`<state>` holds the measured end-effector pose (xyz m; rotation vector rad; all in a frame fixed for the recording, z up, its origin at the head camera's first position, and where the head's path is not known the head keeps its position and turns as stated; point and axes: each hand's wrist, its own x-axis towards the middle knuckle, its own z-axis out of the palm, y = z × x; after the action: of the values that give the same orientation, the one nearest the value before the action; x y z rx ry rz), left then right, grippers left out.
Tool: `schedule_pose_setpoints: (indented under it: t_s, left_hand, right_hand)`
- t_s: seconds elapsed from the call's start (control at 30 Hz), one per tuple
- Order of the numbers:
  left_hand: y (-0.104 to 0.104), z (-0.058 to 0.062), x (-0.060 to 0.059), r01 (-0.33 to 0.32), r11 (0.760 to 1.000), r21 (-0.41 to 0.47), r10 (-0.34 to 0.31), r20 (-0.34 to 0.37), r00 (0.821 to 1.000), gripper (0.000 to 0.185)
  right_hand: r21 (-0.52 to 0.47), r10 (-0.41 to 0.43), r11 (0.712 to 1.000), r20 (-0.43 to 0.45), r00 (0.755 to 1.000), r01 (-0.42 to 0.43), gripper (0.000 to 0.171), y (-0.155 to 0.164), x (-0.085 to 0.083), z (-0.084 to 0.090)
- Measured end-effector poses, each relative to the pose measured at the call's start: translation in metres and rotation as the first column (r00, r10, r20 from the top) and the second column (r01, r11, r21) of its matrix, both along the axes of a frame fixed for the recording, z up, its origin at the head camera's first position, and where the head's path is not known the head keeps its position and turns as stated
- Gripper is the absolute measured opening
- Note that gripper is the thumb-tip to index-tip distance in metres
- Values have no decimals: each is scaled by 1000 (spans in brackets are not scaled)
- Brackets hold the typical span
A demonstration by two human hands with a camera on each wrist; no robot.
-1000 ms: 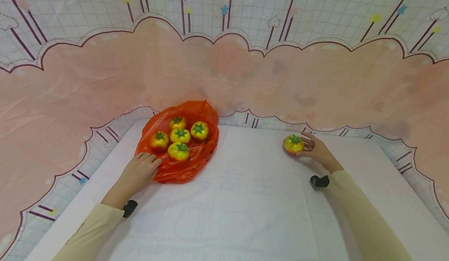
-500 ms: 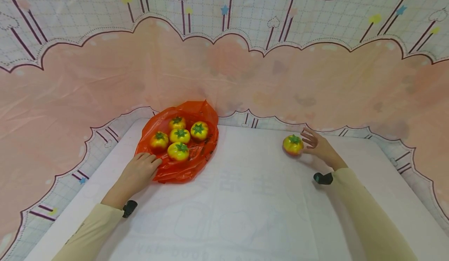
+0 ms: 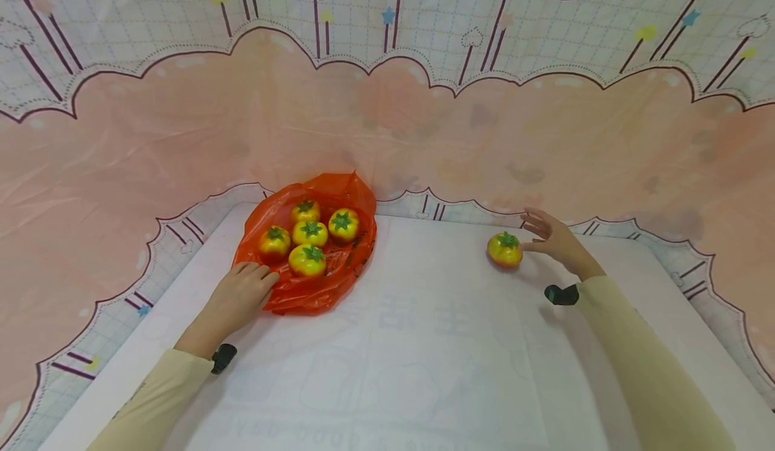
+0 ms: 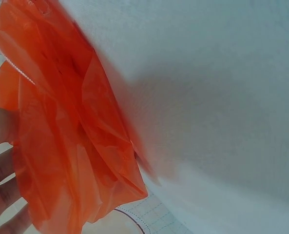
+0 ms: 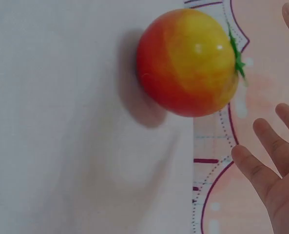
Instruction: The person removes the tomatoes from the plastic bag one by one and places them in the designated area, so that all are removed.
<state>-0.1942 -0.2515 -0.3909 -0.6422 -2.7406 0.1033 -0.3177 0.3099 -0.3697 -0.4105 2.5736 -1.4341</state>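
On the left of the head view lies an orange-red plastic bag [image 3: 305, 298], spread wide with several yellow-red tomatoes [image 3: 307, 261] resting in it. My left hand [image 3: 237, 299] grips the bag's near left edge; thin folded plastic [image 4: 71, 131] fills much of the left wrist view, and the fingertips are partly hidden. A single tomato [image 3: 504, 250] with a green calyx sits on the table to the right. Just to its right, my right hand [image 3: 560, 246] hovers with fingers spread and holds nothing. The right wrist view shows a gap between this tomato [image 5: 188, 63] and the fingers [image 5: 256, 170].
A white-covered table [image 3: 412, 357] bears everything, with faint lettering on its cover. Behind it and along its sides hangs a pink and white patterned cloth [image 3: 424, 134]. Each wrist carries a small black camera, such as the right camera [image 3: 562, 295].
My right hand has let go of the loose tomato and drawn back up and to the right, its fingers spreading. The left hand, bag and tomatoes have stayed in place.
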Motion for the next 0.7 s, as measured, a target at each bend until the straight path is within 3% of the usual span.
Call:
schedule_pose_setpoints:
  t_s: [0.37,0.7]
  left_hand:
    - [0,0,1,-7,1000,2,7,3,1000,26]
    - [0,0,2,2,1000,9,-2,-3,1000,27]
  right_hand:
    - [77,-13,997,-30,999,15,80,-17,-8,20]
    - [38,36,999,-103,994,-32,73,-33,-13,29]
